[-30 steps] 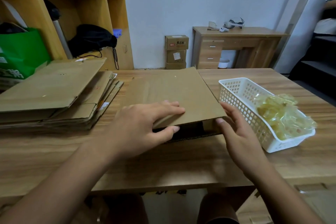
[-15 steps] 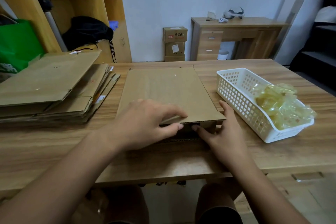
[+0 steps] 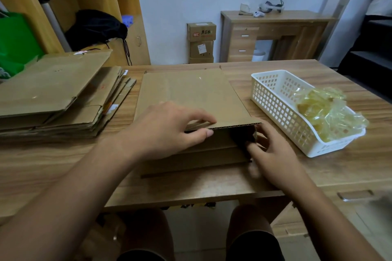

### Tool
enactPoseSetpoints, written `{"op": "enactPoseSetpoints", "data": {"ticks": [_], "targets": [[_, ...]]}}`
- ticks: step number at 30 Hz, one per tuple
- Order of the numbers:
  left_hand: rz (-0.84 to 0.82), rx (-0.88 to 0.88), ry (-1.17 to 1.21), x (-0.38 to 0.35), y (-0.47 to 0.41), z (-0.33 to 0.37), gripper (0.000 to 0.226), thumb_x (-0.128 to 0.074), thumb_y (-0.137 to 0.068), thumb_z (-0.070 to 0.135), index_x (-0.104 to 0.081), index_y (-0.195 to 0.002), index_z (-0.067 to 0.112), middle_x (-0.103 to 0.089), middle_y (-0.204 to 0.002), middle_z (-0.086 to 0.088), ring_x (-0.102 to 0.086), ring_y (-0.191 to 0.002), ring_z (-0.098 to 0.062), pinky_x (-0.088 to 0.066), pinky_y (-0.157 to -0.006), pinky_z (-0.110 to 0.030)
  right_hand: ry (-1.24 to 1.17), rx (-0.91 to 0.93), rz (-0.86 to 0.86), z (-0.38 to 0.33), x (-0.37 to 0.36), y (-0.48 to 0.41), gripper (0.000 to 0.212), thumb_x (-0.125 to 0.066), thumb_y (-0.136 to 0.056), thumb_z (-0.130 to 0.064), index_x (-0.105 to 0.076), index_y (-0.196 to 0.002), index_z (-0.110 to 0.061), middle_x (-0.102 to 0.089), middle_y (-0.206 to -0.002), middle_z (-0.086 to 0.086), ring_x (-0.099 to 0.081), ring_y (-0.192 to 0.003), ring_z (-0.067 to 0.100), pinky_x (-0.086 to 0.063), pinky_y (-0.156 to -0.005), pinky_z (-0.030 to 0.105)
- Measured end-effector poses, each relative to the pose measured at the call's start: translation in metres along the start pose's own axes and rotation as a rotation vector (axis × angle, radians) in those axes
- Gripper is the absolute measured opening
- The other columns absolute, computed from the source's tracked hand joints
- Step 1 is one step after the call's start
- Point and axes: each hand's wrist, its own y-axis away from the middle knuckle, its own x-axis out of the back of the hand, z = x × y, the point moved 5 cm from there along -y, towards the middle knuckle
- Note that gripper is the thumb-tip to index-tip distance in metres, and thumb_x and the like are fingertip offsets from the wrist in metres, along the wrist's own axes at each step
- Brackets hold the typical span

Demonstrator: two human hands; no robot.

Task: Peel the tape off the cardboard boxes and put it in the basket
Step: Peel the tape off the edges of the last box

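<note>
A flattened brown cardboard box lies in the middle of the wooden table. My left hand grips its near top flap, fingers on top and thumb under the edge, and the flap is raised off the layer below. My right hand is at the box's near right corner, its fingers reaching into the dark gap under the raised flap; what they touch is hidden. To the right stands a white plastic basket holding a heap of crumpled yellowish clear tape.
A stack of flattened cardboard boxes fills the table's left side. Behind it stand wooden shelves with a green bag and a black bag. Further back are small boxes on the floor and a wooden desk.
The near flap has come up higher under my left hand. My right hand has slid from the box's right edge in to the near corner, its fingers now in the gap.
</note>
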Motion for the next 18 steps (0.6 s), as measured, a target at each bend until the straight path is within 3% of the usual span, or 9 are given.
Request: {"op": "enactPoseSetpoints", "data": {"ticks": [1, 3, 6, 9, 13, 16, 18], "targets": [[-0.004, 0.005, 0.0, 0.0, 0.0, -0.001, 0.043, -0.046, -0.09, 0.068, -0.057, -0.13, 0.056, -0.046, -0.07, 0.035, -0.045, -0.066, 0.018, -0.029, -0.061, -0.013, -0.01, -0.008, -0.02, 0.003, 0.006, 0.0, 0.043, -0.058, -0.094, 0.007, -0.065, -0.125, -0.022, -0.073, -0.102, -0.026, -0.066, -0.097, -0.013, -0.044, -0.076, 0.002], [-0.013, 0.007, 0.016, 0.0, 0.001, -0.002, 0.043, -0.047, -0.09, 0.067, -0.058, -0.13, 0.057, -0.058, -0.077, 0.037, -0.047, -0.069, 0.021, -0.03, -0.061, -0.013, -0.065, -0.038, -0.025, 0.008, 0.018, 0.0, 0.039, -0.058, -0.097, 0.004, -0.071, -0.118, -0.026, -0.077, -0.098, -0.019, -0.069, -0.092, -0.005, -0.047, -0.077, 0.007], [-0.049, 0.005, 0.014, -0.001, 0.002, -0.002, 0.043, -0.045, -0.091, 0.068, -0.057, -0.131, 0.057, -0.07, -0.117, 0.025, -0.045, -0.07, 0.026, -0.03, -0.063, -0.012, -0.113, -0.071, -0.011, 0.015, 0.027, -0.001, 0.031, -0.06, -0.099, -0.003, -0.075, -0.109, -0.029, -0.078, -0.096, -0.008, -0.069, -0.089, 0.005, -0.052, -0.079, 0.017], [-0.066, 0.02, 0.03, 0.0, 0.0, -0.003, 0.039, -0.05, -0.092, 0.066, -0.059, -0.129, 0.057, -0.069, -0.121, 0.023, -0.05, -0.072, 0.019, -0.036, -0.067, -0.014, -0.124, -0.062, -0.007, 0.014, 0.025, 0.001, 0.033, -0.061, -0.098, -0.003, -0.074, -0.107, -0.032, -0.076, -0.092, -0.011, -0.068, -0.08, -0.001, -0.049, -0.067, 0.009], [-0.102, 0.033, 0.094, 0.003, -0.002, -0.006, 0.04, -0.053, -0.089, 0.067, -0.062, -0.126, 0.056, -0.066, -0.127, 0.027, -0.059, -0.117, 0.0, -0.048, -0.095, -0.028, -0.068, 0.013, 0.043, 0.006, 0.022, 0.008, 0.039, -0.068, -0.093, 0.0, -0.067, -0.118, -0.03, -0.074, -0.106, -0.02, -0.069, -0.105, -0.001, -0.05, -0.086, 0.01], [-0.141, 0.037, 0.125, 0.005, -0.004, -0.008, 0.039, -0.056, -0.087, 0.068, -0.062, -0.124, 0.058, -0.065, -0.127, 0.029, -0.056, -0.122, 0.0, -0.046, -0.101, -0.028, -0.047, 0.059, 0.128, -0.002, 0.02, 0.017, 0.038, -0.07, -0.092, -0.006, -0.06, -0.125, -0.022, -0.067, -0.121, -0.005, -0.062, -0.12, 0.01, -0.048, -0.103, 0.025], [-0.171, 0.046, 0.153, 0.006, -0.006, -0.011, 0.039, -0.057, -0.086, 0.069, -0.062, -0.122, 0.059, -0.065, -0.127, 0.028, -0.056, -0.118, 0.001, -0.045, -0.095, -0.02, 0.063, 0.161, 0.291, -0.016, 0.025, 0.029, 0.029, -0.066, -0.094, -0.012, -0.057, -0.119, -0.026, -0.062, -0.12, -0.005, -0.06, -0.117, 0.011, -0.044, -0.101, 0.019]]}}
